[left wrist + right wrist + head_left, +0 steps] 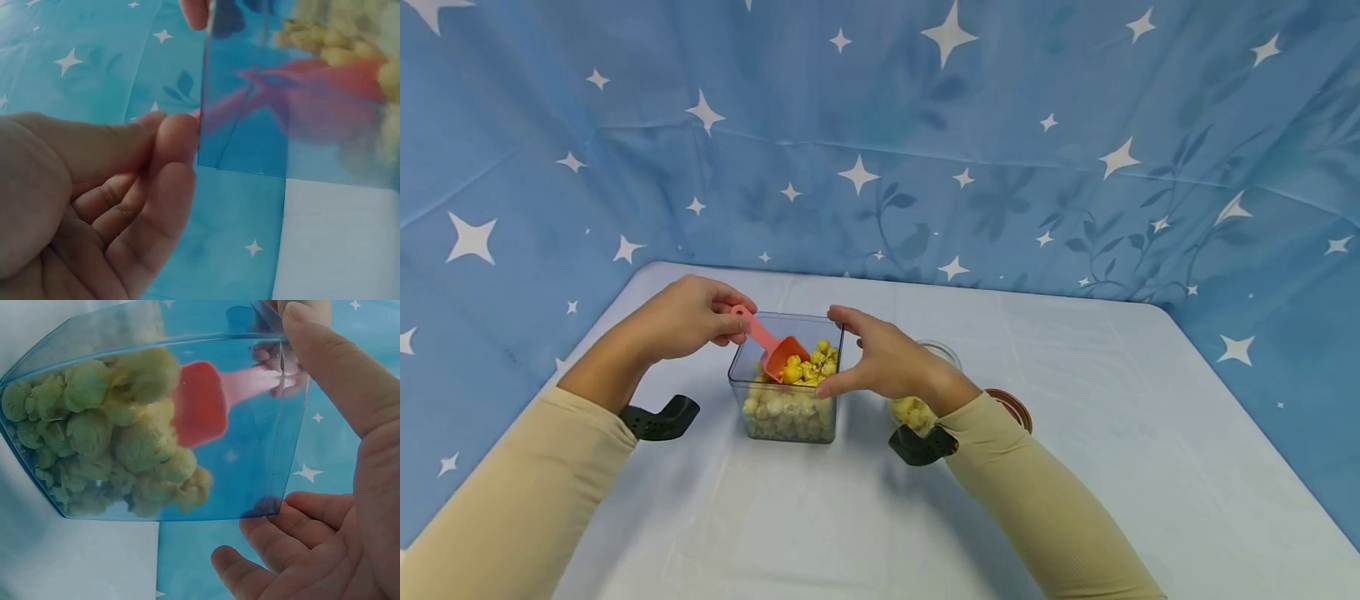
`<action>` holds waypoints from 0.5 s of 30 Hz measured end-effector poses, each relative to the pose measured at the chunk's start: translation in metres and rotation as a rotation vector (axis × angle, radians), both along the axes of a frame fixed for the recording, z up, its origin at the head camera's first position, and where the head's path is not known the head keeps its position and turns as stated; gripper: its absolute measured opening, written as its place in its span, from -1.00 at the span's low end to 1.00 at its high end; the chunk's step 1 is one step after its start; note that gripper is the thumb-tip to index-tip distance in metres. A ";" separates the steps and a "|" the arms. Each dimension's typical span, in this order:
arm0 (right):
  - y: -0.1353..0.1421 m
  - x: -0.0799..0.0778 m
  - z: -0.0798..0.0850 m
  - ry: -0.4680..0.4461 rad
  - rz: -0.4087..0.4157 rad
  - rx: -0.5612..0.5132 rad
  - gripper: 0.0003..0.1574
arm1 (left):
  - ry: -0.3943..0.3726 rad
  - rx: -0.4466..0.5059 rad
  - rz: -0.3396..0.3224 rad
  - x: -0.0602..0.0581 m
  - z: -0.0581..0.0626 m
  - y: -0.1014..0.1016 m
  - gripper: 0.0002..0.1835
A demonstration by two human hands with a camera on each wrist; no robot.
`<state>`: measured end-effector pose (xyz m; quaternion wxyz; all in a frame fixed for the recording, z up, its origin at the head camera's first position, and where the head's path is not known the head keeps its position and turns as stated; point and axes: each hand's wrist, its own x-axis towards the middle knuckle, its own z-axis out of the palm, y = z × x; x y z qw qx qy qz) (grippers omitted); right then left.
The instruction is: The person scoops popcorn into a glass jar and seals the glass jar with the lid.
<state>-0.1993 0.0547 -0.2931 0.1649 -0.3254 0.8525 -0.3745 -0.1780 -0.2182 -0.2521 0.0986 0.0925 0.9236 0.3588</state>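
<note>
A clear rectangular container stands on the table, partly filled with popcorn. Inside it, a pink scoop leans with its bowl on the popcorn and its handle over the left rim. My left hand pinches the handle's end between thumb and fingers; in the left wrist view the scoop shows through the container wall. At the container's right side, my right hand spans the rim, thumb at the front corner and fingers at the back one. The right wrist view shows that thumb against the container's edge.
Partly hidden by the right wrist, more pale yellow popcorn lies to the right. Behind the forearm, a clear round rim and a reddish-brown round object show in part. A blue star-patterned cloth hangs behind the white table.
</note>
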 end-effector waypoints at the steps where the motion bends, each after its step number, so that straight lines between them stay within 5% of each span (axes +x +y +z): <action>1: 0.000 0.000 0.000 0.001 0.000 0.001 0.33 | -0.007 0.002 -0.002 0.000 -0.001 0.000 -0.65; 15: 0.001 0.001 -0.001 -0.003 -0.004 -0.004 0.34 | -0.041 0.075 0.033 -0.002 -0.008 0.003 -0.61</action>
